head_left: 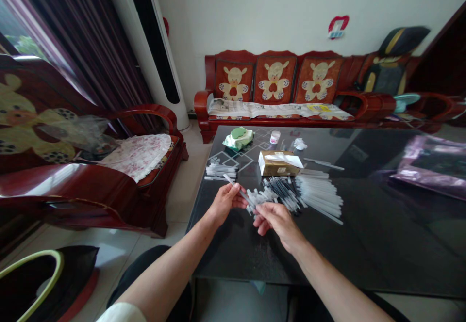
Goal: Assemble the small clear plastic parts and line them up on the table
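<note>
My left hand (226,202) pinches a slim whitish tube, like a pen barrel (230,181), between thumb and fingers; it slants down toward my right hand. With thumb and forefinger together, my right hand (275,219) is close to the tube's lower end; what sits in that pinch is too small to make out. Just beyond both hands lies a heap of short translucent plastic pieces (262,196). Black-and-clear slim pieces (282,192) adjoin it on the right, then a fanned pile of long translucent tubes (318,193). A stack of whitish sticks (220,170) lies at the table's left edge.
On the dark glossy table (371,244) stand a tissue box (278,165), a green wipes pack (238,138), a small cup (275,137) and crumpled tissue (300,143). A lone tube (324,164) lies behind the pile. Purple-edged plastic packaging (411,167) is at right.
</note>
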A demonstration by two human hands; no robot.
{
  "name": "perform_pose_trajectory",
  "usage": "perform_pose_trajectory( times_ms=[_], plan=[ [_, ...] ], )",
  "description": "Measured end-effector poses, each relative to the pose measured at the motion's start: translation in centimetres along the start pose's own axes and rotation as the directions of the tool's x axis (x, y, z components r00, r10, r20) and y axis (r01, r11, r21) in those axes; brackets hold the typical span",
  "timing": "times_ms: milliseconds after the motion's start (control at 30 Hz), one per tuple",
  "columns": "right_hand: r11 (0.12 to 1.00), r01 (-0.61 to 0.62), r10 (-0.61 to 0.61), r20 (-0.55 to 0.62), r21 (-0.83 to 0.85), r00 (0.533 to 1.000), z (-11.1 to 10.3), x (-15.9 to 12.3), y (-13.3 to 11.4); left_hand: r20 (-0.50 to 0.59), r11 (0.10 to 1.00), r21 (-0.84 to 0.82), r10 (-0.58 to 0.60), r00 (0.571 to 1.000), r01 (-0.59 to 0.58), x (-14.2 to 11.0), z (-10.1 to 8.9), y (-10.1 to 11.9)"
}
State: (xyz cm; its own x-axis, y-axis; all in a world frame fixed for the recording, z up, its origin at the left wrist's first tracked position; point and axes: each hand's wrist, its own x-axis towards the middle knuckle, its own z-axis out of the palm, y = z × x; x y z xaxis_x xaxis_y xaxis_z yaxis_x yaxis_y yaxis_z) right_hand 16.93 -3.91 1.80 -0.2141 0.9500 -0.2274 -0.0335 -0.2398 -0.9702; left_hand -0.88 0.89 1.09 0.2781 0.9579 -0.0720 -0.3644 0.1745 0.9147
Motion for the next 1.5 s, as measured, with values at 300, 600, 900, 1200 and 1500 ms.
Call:
perform_pose_trajectory(
  times_ms=[300, 600, 900, 1200, 1500],
  plan=[
    [1.000, 0.007, -0.007, 0.050, 0.013, 0.999, 0.00, -0.03, -0.08, 0.011, 1.000, 0.026, -0.011, 1.000, 0.011, -0.20, 0.27, 0.17],
    [1.000, -0.012, 0.012, 0.000, 0.003, 1.000, 0.06, 0.00, -0.07, 0.004, 1.000, 0.017, -0.006, 1.000, 0.006, -0.03, 0.10, -0.11],
    [1.000, 0.017, -0.017, -0.024, -0.001, 1.000, -0.11, -0.08, -0.12, -0.005, 0.999, 0.031, -0.016, 1.000, 0.016, -0.19, 0.41, 0.22],
    [1.000, -0.013, 0.013, 0.056, -0.011, 0.998, -0.13, 0.05, 0.19, -0.010, 1.000, 0.026, -0.011, 1.000, 0.012, -0.03, 0.25, -0.04],
    [0.999, -0.040, 0.040, 0.053, 0.008, 0.998, -0.11, -0.12, 0.11, -0.013, 1.000, 0.026, -0.004, 1.000, 0.005, -0.12, 0.40, 0.14]
  ],
)
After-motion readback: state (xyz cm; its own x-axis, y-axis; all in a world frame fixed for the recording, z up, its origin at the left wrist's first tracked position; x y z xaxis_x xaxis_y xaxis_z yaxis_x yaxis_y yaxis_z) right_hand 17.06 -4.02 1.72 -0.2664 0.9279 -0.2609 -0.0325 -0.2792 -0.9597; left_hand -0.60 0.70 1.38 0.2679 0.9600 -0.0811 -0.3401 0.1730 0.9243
